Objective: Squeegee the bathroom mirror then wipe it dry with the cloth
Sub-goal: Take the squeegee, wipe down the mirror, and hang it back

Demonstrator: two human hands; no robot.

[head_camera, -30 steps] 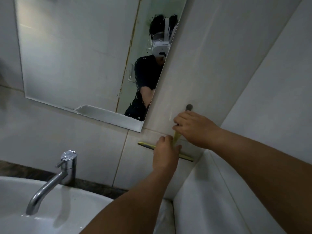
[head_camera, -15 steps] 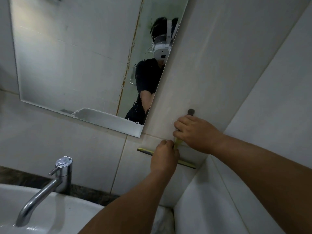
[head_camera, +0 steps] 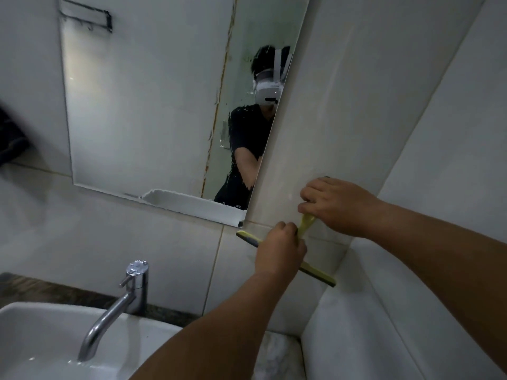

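Note:
The bathroom mirror (head_camera: 142, 105) hangs on the tiled wall above the basin, with water streaks near its right edge. A yellow squeegee (head_camera: 318, 274) lies flat against the wall tile just below and right of the mirror's lower right corner. My left hand (head_camera: 279, 249) is closed over the middle of its blade bar. My right hand (head_camera: 334, 205) grips the yellow handle above, covering a small dark wall hook. A dark cloth (head_camera: 11, 141) shows blurred at the far left edge.
A white basin (head_camera: 41, 341) with a chrome tap (head_camera: 120, 303) sits at the lower left. A white tiled side wall (head_camera: 411, 311) closes in on the right, forming a corner beside the squeegee.
The view has swung left and up, showing more of the mirror and the dark cloth. Both hands stay on the squeegee near the wall hook, shifted slightly lower.

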